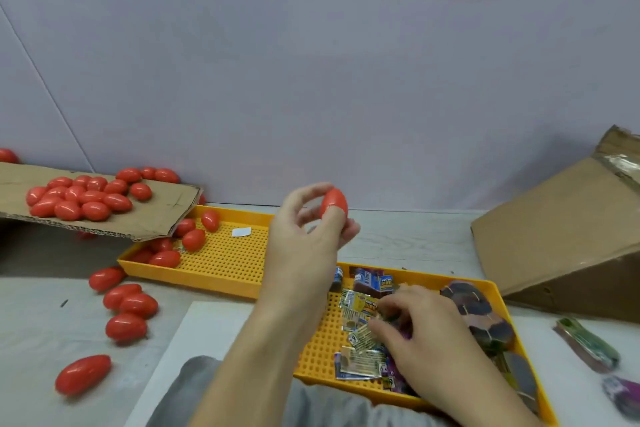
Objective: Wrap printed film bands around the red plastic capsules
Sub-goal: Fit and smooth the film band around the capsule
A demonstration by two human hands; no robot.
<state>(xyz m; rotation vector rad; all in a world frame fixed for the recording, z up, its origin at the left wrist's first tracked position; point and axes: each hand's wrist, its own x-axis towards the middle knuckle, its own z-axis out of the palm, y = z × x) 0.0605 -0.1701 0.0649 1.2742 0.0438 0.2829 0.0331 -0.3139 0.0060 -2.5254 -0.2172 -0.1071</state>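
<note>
My left hand (304, 232) holds one red capsule (333, 202) up by its fingertips, above the gap between the two yellow trays. My right hand (422, 333) reaches into the near yellow tray (318, 350), its curled fingers on a loose heap of printed film bands (360, 333); whether a band is pinched is hidden by the fingers. More red capsules lie on a cardboard sheet (79, 199) at the left, in the far yellow tray (228, 260) and loose on the table (130, 303).
A tilted cardboard box (561, 246) stands at the right. Stacks of dark printed bands (485, 319) fill the near tray's right side. More band bundles (588, 345) lie on the table at far right. A white sheet (207, 329) lies before me.
</note>
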